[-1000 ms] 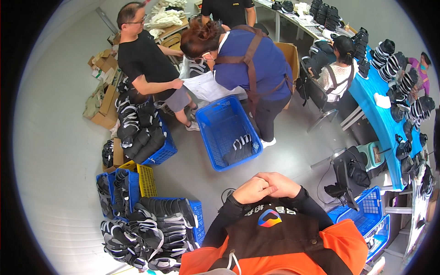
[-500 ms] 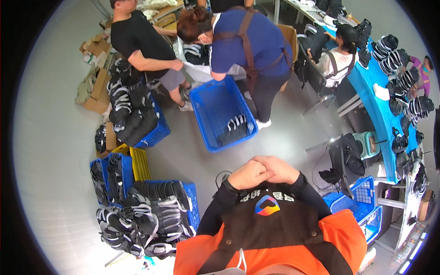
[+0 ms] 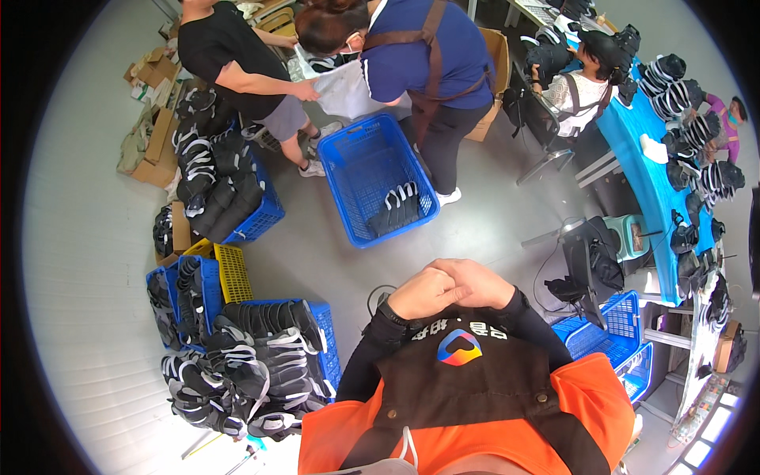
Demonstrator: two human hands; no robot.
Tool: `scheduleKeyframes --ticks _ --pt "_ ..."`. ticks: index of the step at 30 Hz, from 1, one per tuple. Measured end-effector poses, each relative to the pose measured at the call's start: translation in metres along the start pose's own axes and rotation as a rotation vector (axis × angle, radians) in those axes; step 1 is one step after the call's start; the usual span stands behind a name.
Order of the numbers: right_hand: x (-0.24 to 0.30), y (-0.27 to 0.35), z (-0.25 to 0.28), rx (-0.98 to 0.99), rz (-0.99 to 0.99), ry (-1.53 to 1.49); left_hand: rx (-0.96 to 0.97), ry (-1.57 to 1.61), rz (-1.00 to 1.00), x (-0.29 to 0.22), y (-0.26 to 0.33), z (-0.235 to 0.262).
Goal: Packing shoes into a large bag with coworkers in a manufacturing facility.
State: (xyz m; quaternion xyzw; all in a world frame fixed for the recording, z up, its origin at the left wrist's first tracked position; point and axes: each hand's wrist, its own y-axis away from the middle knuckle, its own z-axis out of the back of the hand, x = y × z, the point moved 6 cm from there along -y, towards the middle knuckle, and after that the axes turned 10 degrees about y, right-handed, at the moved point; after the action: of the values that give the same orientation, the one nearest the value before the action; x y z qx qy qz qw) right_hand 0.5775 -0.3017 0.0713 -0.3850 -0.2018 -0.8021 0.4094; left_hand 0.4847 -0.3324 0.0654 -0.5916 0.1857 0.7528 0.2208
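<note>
My left hand (image 3: 422, 296) and my right hand (image 3: 484, 283) are clasped together in front of my dark brown apron (image 3: 459, 384). Their fingers are closed over one another, and no object shows between them. Part of the fingers is hidden where the hands overlap. Beyond them, on the grey floor, stands a large blue plastic basket (image 3: 342, 190) with a few black shoe-like pieces with white trim (image 3: 396, 207) at its near end. Neither hand touches the basket.
Two co-workers hold a white sack (image 3: 348, 91) behind the basket. Loaded blue baskets (image 3: 324, 332) and a yellow crate (image 3: 233, 273) line the left. At right are a chair (image 3: 586, 277), more blue baskets (image 3: 617, 328) and a blue-covered table (image 3: 633, 158) where a seated person works.
My hands stay clasped. The view has shifted slightly, so the basket and co-workers sit a little higher and further left. More of the white sack shows between the co-workers.
</note>
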Motion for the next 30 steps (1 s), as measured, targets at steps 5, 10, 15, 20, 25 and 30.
scheduleKeyframes --ticks 5,10,15,20,25,30 --pt "0.002 -0.002 -0.002 -0.015 0.014 0.008 0.019 -0.002 0.003 0.003 0.003 0.002" --pt "0.007 -0.003 -0.003 -0.007 -0.011 0.01 0.022 0.002 -0.001 0.003 0.007 0.003" --pt "0.006 0.0 -0.006 -0.018 -0.011 0.014 0.019 -0.001 -0.006 0.001 0.009 0.002" --pt "0.005 -0.001 -0.012 0.005 -0.032 0.002 0.01 0.018 0.001 0.0 0.013 0.003" --pt "0.011 -0.002 -0.01 -0.035 0.036 0.008 0.015 0.011 -0.056 -0.002 0.013 0.004" --pt "0.013 -0.003 -0.011 -0.019 -0.001 0.003 0.014 0.017 0.004 0.006 0.017 0.003"
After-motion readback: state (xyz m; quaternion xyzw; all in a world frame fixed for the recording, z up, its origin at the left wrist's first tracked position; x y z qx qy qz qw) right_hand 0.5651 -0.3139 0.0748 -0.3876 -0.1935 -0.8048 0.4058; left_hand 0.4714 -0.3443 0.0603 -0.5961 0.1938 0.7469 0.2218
